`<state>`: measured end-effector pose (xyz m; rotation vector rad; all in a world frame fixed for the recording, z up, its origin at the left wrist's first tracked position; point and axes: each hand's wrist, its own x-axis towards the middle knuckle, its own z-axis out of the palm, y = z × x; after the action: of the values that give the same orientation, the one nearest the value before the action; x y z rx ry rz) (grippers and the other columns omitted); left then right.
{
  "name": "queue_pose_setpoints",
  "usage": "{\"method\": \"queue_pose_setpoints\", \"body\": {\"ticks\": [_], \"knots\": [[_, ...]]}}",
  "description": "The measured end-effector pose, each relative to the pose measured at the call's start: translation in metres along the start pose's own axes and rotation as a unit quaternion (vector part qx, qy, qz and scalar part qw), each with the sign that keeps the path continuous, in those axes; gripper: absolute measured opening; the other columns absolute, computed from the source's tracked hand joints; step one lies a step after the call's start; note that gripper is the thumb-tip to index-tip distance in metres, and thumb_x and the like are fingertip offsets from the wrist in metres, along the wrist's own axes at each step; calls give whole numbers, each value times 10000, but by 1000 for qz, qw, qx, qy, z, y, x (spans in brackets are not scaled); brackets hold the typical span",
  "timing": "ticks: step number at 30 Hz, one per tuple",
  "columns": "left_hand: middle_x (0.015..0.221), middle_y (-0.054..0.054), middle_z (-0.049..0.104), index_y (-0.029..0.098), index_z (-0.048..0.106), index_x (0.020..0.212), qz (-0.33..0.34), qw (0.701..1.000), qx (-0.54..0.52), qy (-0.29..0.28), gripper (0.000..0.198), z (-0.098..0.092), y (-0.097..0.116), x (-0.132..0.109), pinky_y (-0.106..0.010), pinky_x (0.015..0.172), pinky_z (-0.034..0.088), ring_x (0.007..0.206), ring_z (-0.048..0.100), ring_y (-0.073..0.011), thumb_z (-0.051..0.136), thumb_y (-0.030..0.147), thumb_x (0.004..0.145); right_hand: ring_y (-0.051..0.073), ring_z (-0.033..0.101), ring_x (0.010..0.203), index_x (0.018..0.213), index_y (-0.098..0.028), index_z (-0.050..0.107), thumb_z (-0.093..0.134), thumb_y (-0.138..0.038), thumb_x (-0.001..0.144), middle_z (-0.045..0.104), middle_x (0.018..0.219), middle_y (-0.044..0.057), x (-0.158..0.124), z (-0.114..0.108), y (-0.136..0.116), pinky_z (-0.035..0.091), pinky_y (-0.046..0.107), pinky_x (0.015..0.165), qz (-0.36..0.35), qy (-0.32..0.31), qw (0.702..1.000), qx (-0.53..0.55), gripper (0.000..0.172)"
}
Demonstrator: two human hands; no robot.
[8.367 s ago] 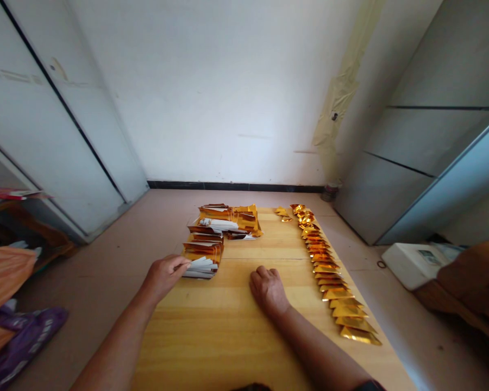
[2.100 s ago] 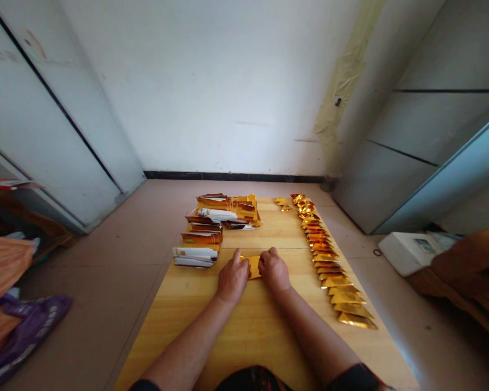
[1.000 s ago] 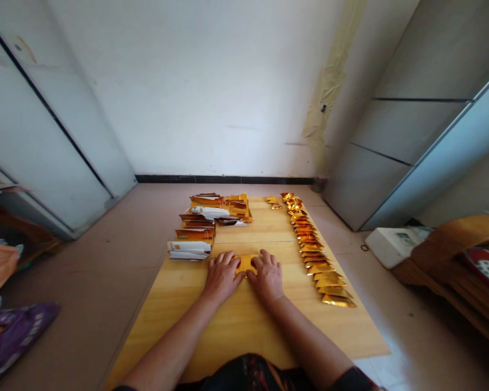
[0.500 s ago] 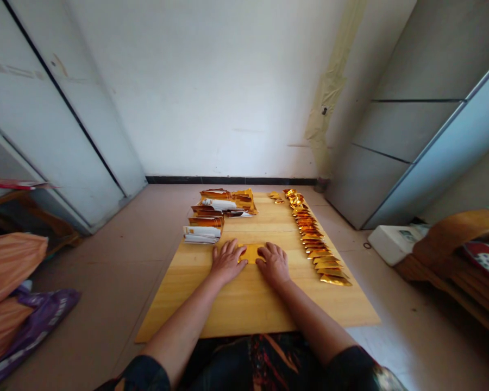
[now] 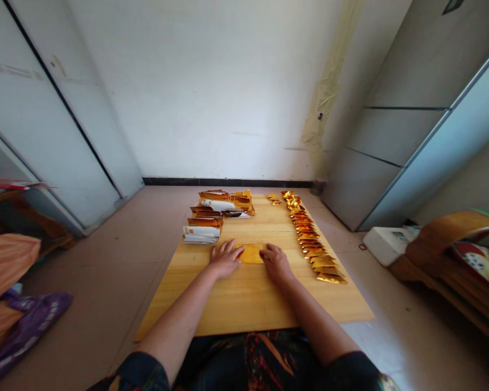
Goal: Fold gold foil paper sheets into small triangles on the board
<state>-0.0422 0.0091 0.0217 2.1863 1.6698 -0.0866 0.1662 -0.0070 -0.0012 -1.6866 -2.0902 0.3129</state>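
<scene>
A flat sheet of gold foil paper [image 5: 251,254] lies on the wooden board in front of me. My left hand [image 5: 224,259] rests flat on its left end, fingers spread. At the opposite end, my right hand [image 5: 277,263] has its fingers bent and drawn together at the sheet's edge, seemingly pinching it; a small dark gap shows by the fingertips. Just beyond my left hand stand stacks of gold and white foil paper [image 5: 204,231]. To the right runs a long row of folded gold foil pieces [image 5: 309,239], overlapping each other.
The wooden board [image 5: 236,309] sits low over a tiled floor, before a white wall. A few small gold pieces [image 5: 274,199] lie at its far edge. Grey cabinets flank both sides. A white box [image 5: 385,244] and wooden furniture stand right; orange and purple bags [image 5: 28,326] lie left.
My right hand has shifted slightly right and its fingers have drawn together at the sheet's right edge, exposing more gold. My left hand stays nearly in place. The view has turned slightly.
</scene>
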Motion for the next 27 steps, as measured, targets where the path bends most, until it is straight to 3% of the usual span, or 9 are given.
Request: {"method": "queue_pose_setpoints", "body": {"ticks": [5, 11, 21, 27], "knots": [[1542, -9, 126, 386, 338, 1360, -16, 999, -2, 33, 530, 7, 2, 1, -596, 1069, 83, 1405, 103, -269, 387, 405, 832, 228, 470, 1130, 1082, -240, 640, 525, -258, 810, 481, 1316, 84, 5, 3, -23, 336, 343, 937, 100, 38, 994, -16, 295], [1538, 0, 146, 386, 345, 1358, -14, 998, -2, 56, 523, 12, 2, 1, -586, 1075, 95, 1403, 120, -263, 381, 409, 837, 285, 327, 1265, 1120, -261, 589, 610, -385, 748, 398, 1401, 90, 5, 14, -51, 198, 471, 1014, 87, 9, 995, -52, 393], [1534, 13, 163, 393, 364, 1349, -15, 998, -4, 67, 513, 13, 3, 2, -584, 1076, 100, 1400, 130, -268, 377, 400, 837, 288, 290, 1282, 1161, -256, 561, 609, -464, 735, 395, 1396, 91, 3, 12, -53, 156, 471, 1029, 89, -13, 995, -51, 476], [1544, -4, 111, 386, 312, 1381, -12, 1000, 0, 27, 559, 4, 3, -3, -580, 1076, 83, 1408, 93, -262, 384, 400, 826, 264, 328, 1255, 1136, -264, 573, 593, -375, 757, 424, 1365, 76, 1, 10, -44, 192, 430, 1024, 70, -8, 997, -43, 395]]}}
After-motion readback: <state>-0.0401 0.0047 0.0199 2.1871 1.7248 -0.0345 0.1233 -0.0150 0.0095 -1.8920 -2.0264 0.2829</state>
